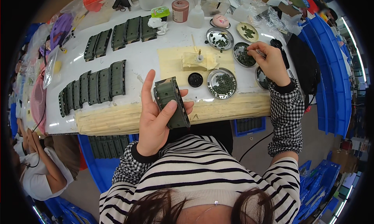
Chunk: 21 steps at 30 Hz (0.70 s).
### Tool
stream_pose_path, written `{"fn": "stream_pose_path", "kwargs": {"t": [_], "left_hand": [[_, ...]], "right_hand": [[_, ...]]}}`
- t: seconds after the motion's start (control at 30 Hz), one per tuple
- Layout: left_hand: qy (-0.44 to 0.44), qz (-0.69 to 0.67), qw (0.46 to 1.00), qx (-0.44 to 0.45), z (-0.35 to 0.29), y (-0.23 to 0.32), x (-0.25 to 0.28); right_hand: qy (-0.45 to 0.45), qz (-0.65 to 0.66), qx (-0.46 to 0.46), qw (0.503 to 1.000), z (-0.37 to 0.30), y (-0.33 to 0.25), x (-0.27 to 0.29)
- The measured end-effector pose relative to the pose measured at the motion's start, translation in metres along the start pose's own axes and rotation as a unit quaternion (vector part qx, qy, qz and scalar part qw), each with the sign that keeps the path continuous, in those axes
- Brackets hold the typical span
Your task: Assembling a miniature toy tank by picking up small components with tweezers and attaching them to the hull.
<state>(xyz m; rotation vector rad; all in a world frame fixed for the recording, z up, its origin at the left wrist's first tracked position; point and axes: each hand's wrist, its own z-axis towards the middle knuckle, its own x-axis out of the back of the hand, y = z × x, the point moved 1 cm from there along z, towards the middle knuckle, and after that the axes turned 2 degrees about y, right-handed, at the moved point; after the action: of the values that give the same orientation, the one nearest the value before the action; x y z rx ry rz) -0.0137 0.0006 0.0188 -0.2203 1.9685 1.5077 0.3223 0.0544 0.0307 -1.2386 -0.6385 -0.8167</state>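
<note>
My left hand point(150, 124) grips a long green camouflage-patterned plastic part point(166, 90) with toothed edges, tilted above the table's near edge. Its thumb presses on the face while the fingers pass behind. My right hand point(272, 64) is pinched over a round metal dish point(235, 61) of small dark green pieces. Whatever lies between those fingertips is too small to name. Left of that dish, a small holder wrapped in masking tape point(191, 62) has a thin stick standing in it. A black round lid point(195, 79) lies in front of it.
Similar green parts stand in rows at the left point(104, 83) and far left point(134, 29). Near the right hand are another metal dish point(211, 90) and a cream dish point(254, 33), both holding pieces. Blue bins point(327, 79) rise at the right. Another person point(44, 173) sits at the left.
</note>
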Motion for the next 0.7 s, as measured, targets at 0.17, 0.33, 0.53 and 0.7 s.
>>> {"fn": "stream_pose_path", "kwargs": {"t": [0.17, 0.33, 0.53, 0.7], "left_hand": [[-0.016, -0.002, 0.999, -0.039, -0.001, 0.002, -0.003], [-0.045, 0.011, 0.999, -0.026, -0.002, -0.003, 0.003], [-0.055, 0.028, 0.998, -0.024, -0.001, -0.007, 0.001], [-0.054, 0.060, 0.997, 0.007, 0.007, -0.013, -0.004]], "right_hand": [[0.038, 0.018, 0.030, 0.999, 0.000, 0.001, -0.001], [0.042, 0.002, -0.003, 0.999, -0.001, -0.010, 0.004], [0.051, 0.053, 0.007, 0.997, -0.007, -0.014, 0.003], [0.021, 0.276, -0.009, 0.961, -0.033, -0.083, -0.010]]}}
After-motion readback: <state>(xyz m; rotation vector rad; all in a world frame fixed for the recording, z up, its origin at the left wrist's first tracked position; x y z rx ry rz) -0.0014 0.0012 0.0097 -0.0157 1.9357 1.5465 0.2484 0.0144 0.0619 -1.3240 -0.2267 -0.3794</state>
